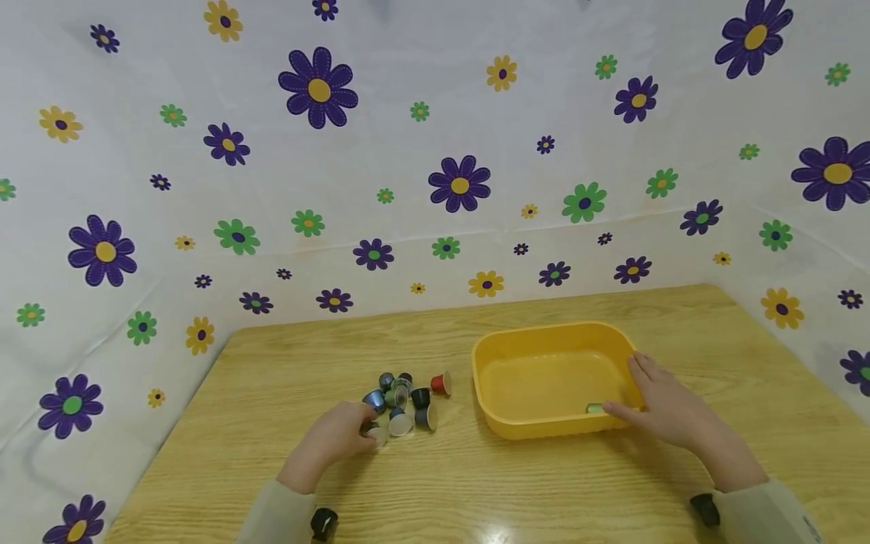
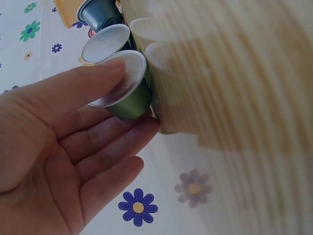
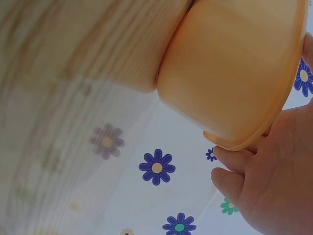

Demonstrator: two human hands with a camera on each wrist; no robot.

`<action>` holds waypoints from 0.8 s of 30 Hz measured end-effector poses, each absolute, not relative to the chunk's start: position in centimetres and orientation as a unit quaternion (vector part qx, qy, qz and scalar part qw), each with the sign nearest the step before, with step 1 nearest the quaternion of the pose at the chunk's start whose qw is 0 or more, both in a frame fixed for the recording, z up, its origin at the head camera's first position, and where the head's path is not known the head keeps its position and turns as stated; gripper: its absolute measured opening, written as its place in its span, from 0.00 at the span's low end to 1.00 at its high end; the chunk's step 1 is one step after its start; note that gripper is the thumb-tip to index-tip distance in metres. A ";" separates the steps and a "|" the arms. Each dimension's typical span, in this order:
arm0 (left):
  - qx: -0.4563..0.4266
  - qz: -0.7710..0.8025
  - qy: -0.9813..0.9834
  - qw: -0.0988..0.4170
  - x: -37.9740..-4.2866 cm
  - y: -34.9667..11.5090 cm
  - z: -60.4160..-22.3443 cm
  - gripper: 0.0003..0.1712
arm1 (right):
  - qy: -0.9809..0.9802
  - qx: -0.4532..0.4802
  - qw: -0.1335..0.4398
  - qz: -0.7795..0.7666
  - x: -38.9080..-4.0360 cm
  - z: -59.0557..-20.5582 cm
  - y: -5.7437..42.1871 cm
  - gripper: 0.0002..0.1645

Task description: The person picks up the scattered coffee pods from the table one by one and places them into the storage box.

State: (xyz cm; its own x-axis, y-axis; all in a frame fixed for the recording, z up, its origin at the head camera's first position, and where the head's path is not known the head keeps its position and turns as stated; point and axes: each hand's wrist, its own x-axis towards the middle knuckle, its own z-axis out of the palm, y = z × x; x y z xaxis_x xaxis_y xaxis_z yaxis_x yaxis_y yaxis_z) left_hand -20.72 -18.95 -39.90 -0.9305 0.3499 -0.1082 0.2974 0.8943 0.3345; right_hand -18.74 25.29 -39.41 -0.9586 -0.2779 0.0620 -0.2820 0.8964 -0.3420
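My left hand (image 1: 340, 434) is at the near left edge of a cluster of coffee capsules (image 1: 399, 423). It pinches a green coffee capsule (image 2: 131, 100), thumb on the pale lid and fingertips against the side near the tabletop. Beside it lie a capsule with a silvery lid (image 2: 107, 44) and a blue-grey one (image 2: 100, 14). My right hand (image 1: 669, 408) rests over the right rim of a yellow plastic tub (image 1: 530, 429), fingers extended and thumb reaching over the near right corner. A small light-green object (image 1: 594, 408) shows inside the tub by the thumb.
A red capsule (image 1: 441, 384) lies at the cluster's right side, between it and the tub. The wooden table (image 1: 442, 491) is backed by a white cloth (image 1: 381, 151) with printed flowers, which also hangs along both sides.
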 end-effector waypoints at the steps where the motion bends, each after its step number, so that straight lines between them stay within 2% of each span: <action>1: 0.167 0.157 0.970 0.083 -20.7 -19.0 -40.0 0.10 | -0.974 0.143 0.006 0.176 -18.7 -39.4 25.3 0.56; 17: 0.165 0.190 0.967 0.044 -20.7 -19.3 -39.6 0.07 | -0.973 0.143 0.004 0.182 -18.8 -39.4 25.4 0.57; 24: 0.167 0.219 0.961 0.001 -20.3 -19.0 -39.1 0.18 | -0.974 0.140 0.001 0.180 -18.7 -39.4 25.4 0.57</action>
State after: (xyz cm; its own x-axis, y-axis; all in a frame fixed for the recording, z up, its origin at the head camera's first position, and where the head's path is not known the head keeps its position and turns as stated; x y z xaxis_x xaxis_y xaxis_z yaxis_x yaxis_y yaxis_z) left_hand -20.34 -19.03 -39.07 -0.9444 0.3209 0.0714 0.3202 0.8487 0.4209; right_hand -18.66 25.40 -39.45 -0.9610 -0.2717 0.0513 -0.2721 0.8962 -0.3504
